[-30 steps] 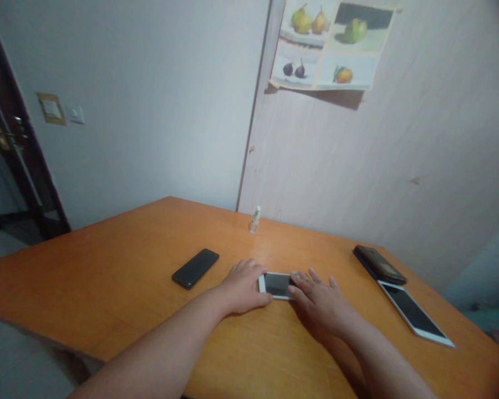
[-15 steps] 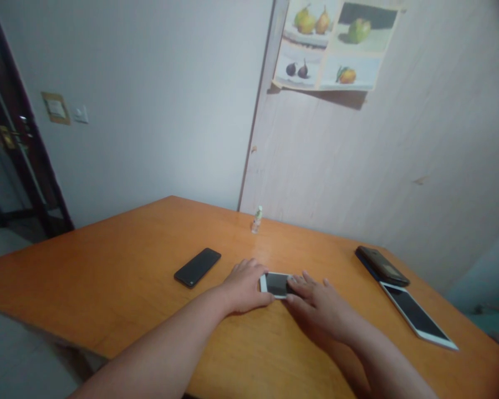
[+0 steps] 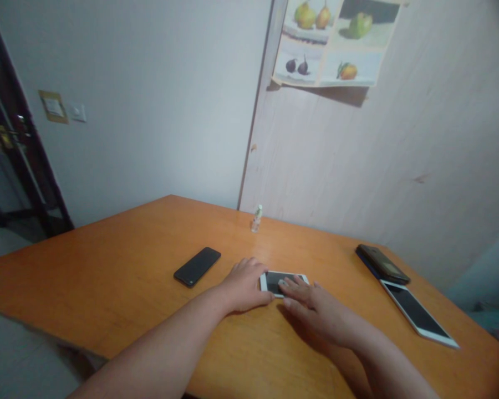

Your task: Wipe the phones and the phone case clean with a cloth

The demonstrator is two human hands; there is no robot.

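A white smartphone (image 3: 273, 281) with a dark screen lies flat on the table in front of me. My left hand (image 3: 246, 285) grips its left end, thumb at the near edge and fingers at the far edge. Across the screen rest the outstretched fingers of my right hand (image 3: 311, 299), covering part of the phone's right half. A small pale spot shows at those fingertips; I cannot tell what it is. To the left of my left hand lies a black smartphone (image 3: 197, 267), apart from both hands.
The orange wooden table (image 3: 120, 260) reaches to the wall. A small clear bottle (image 3: 256, 218) stands near its back edge. On the right lie a dark wallet-like case (image 3: 383, 265) and a white tablet-like device (image 3: 419, 314). Fruit pictures (image 3: 336, 44) hang above.
My right hand's fingers have slid left over the phone's screen, uncovering its far right corner. My left hand holds the same place.
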